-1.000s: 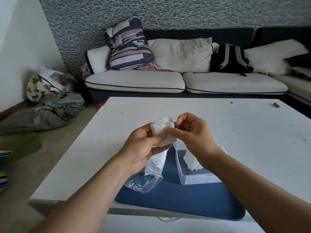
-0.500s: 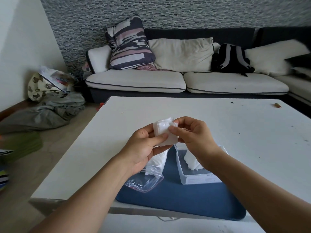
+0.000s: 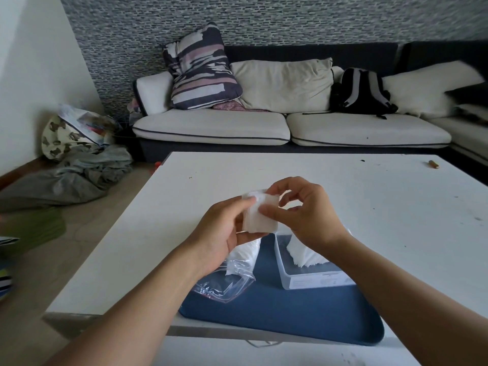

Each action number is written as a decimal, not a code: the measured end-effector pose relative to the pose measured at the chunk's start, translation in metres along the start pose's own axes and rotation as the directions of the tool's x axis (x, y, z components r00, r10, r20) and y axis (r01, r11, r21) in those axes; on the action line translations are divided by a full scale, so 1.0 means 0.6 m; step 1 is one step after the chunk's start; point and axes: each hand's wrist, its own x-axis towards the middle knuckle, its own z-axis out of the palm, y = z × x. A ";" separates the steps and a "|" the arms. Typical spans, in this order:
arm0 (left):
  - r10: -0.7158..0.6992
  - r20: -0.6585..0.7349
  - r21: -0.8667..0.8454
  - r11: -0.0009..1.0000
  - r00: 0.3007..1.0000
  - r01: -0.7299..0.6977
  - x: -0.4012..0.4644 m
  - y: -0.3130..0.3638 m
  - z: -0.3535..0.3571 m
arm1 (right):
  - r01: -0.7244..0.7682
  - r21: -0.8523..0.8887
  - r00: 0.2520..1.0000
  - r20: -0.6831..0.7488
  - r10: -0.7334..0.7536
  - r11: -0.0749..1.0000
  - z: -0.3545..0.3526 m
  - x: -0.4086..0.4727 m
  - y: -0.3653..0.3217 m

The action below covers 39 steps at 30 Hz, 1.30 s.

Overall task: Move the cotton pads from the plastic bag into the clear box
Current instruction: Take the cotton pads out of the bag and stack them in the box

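A small stack of white cotton pads [image 3: 260, 216] is held in the air above the table. My left hand [image 3: 221, 233] grips the stack from the left and below. My right hand [image 3: 303, 212] pinches its right edge with thumb and fingertips. Below the hands, a clear plastic bag [image 3: 232, 278] with more white pads in it lies on a blue tray [image 3: 303, 315]. To its right on the same tray stands the clear box [image 3: 303, 276], with several white pads inside, partly hidden by my right wrist.
The white table [image 3: 369, 207] stretches far behind and to the right of the tray. A small brown object [image 3: 433, 164] lies near its far right edge. A sofa [image 3: 264, 125] with cushions and a backpack [image 3: 361, 92] stands behind. Clothes lie on the floor at left.
Both hands stay at the pad stack; my right fingers have shifted over its right edge and the stack now sits flatter toward the camera.
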 end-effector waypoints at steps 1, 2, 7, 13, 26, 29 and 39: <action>-0.022 -0.015 -0.030 0.999 1.000 0.022 0.001 0.001 0.000 | -0.008 -0.007 1.000 0.003 0.008 1.000 -0.001 0.000 -0.001; -0.040 -0.028 -0.045 0.998 0.999 0.039 0.001 0.001 0.000 | -0.013 -0.011 1.000 0.012 0.013 1.000 -0.001 0.000 -0.003; -0.086 -0.070 -0.089 0.993 0.994 0.080 0.003 0.000 0.002 | 0.008 -0.038 0.999 0.042 -0.006 0.999 -0.002 0.000 -0.008; -0.088 -0.083 -0.077 0.994 0.993 0.082 0.003 0.001 0.003 | 0.065 -0.072 0.996 0.072 -0.060 0.995 -0.007 -0.003 -0.012; 0.092 -0.094 0.233 0.970 0.991 -0.068 0.001 -0.009 -0.001 | -0.078 0.090 0.984 0.165 0.062 0.993 -0.007 0.000 -0.005; 0.112 -0.086 0.261 0.961 0.990 -0.086 0.000 -0.010 0.001 | -0.084 0.045 0.993 0.082 0.080 0.995 -0.002 -0.003 -0.002; 0.145 -0.219 0.276 0.958 0.965 -0.082 0.004 -0.011 0.009 | -0.151 0.096 0.986 -0.062 0.157 0.984 0.013 -0.013 -0.010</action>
